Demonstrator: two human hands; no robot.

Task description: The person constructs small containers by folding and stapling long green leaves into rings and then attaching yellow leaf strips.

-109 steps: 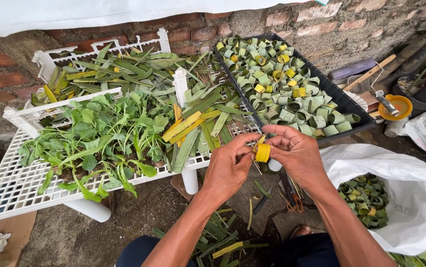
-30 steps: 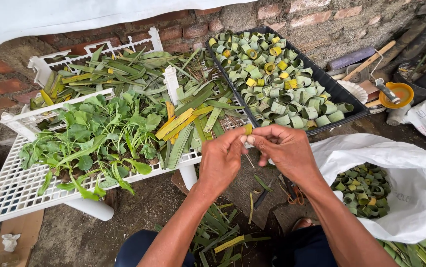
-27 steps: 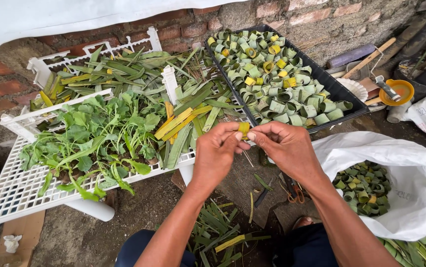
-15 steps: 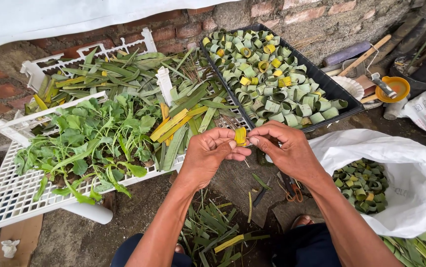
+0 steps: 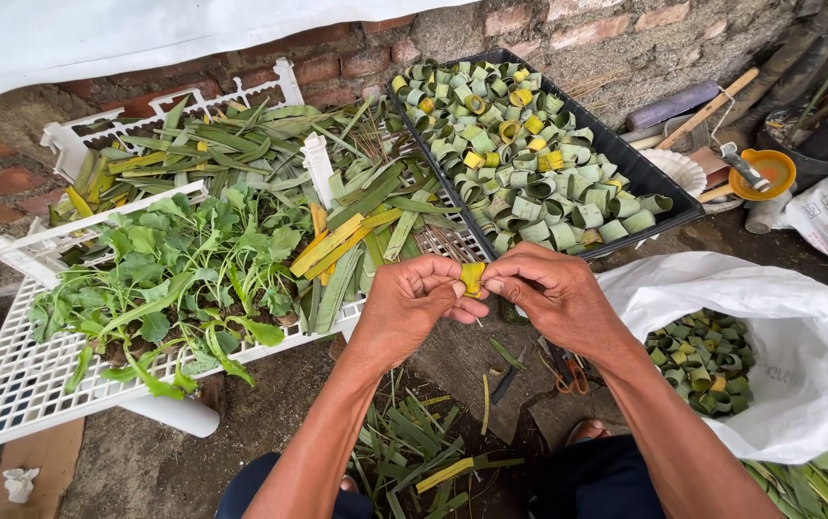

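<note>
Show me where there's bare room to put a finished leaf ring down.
The white rack has bare grid at its near left corner, beside the green plants. The black tray is packed with leaf rings. The white bag is open.

You are looking down at an outdoor corner in even daylight. At the far side runs a rough brick wall point(image 5: 548, 24), with a white cloth point(image 5: 125, 38) hanging over its upper left part. The ground point(image 5: 289, 394) near you is bare grey earth, and green leaf trimmings point(image 5: 414, 452) are scattered on it. At the near left lies a flattened piece of brown cardboard point(image 5: 34, 471). At the far right, sticks and wooden handles point(image 5: 712, 101) lean against the wall.
</note>
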